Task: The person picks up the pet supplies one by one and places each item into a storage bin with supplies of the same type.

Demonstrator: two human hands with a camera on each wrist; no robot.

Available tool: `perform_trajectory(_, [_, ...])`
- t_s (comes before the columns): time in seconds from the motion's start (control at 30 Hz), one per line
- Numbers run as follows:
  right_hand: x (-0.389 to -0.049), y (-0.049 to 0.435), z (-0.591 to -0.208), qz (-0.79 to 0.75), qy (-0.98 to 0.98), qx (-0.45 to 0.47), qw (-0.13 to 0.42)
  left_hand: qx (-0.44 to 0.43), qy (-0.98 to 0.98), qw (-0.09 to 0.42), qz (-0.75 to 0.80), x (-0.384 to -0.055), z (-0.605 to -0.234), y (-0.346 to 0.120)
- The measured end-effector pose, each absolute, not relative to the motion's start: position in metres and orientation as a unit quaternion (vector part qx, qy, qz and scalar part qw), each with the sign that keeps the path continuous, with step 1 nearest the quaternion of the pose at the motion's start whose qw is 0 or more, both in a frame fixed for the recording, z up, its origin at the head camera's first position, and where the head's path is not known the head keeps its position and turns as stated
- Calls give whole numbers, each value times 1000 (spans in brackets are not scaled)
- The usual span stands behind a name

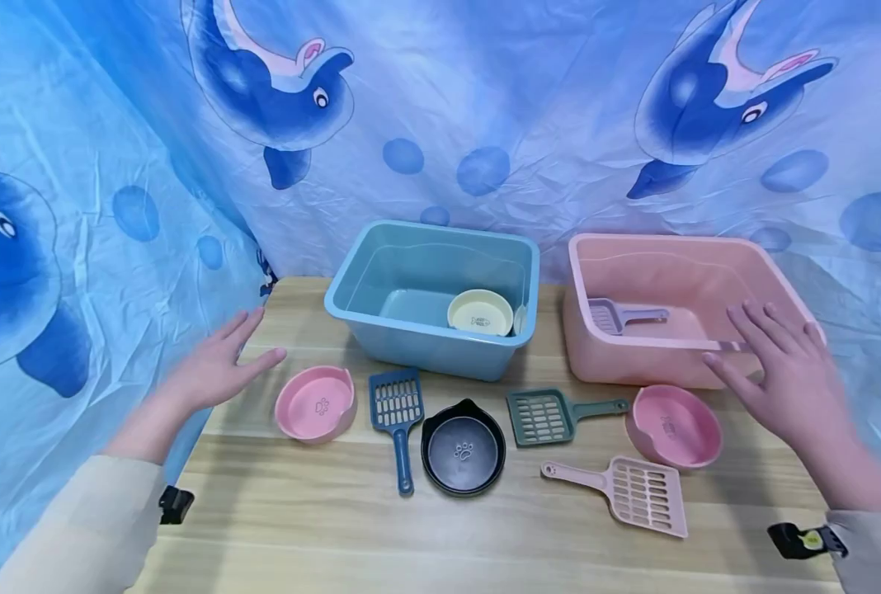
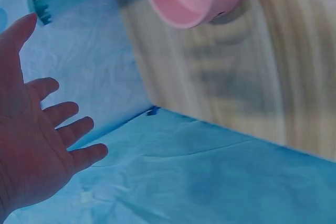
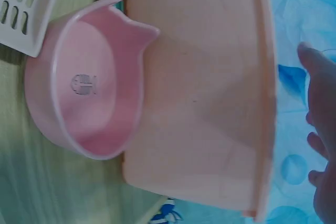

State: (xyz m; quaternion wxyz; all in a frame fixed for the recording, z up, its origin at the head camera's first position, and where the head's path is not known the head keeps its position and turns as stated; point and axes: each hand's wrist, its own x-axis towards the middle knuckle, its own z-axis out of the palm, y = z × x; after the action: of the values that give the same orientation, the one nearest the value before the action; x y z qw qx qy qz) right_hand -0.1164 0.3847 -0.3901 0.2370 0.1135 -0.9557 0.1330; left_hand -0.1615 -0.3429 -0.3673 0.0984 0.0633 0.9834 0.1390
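Note:
My left hand hovers with fingers spread above the table's left side, nearest a pink bowl with a paw print. Nothing is in it, as the left wrist view also shows. On the right, my other hand is held out flat, overlapping the near right rim of the pink litter box in the head view. A second pink bowl with a fish-bone mark stands against that box's front. Inside the pink box lies a purple-grey litter scoop. A cream bowl sits in the blue litter box.
Between the hands lie a dark blue scoop, a black bowl with ears, a green scoop and a pale pink scoop. They rest on a wooden table. A blue dolphin-print cloth hangs behind and at the left.

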Motion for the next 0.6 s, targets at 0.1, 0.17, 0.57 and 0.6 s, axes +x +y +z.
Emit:
perform_trajectory(0.1, [-120, 385, -402, 144, -940, 130, 281, 56, 977, 108, 176, -161, -380, -344])
perform_trajectory(0.17, [-121, 386, -408, 148, -933, 134, 298, 55, 973, 112, 195, -162, -389, -345])
perform_trajectory(0.57, [-130, 378, -435, 165, -903, 124, 376, -21, 950, 155, 269, -155, -426, -355])
perform_trajectory(0.6, [-130, 378, -437, 170, -901, 123, 380, -27, 948, 158, 273, -155, -428, -355])
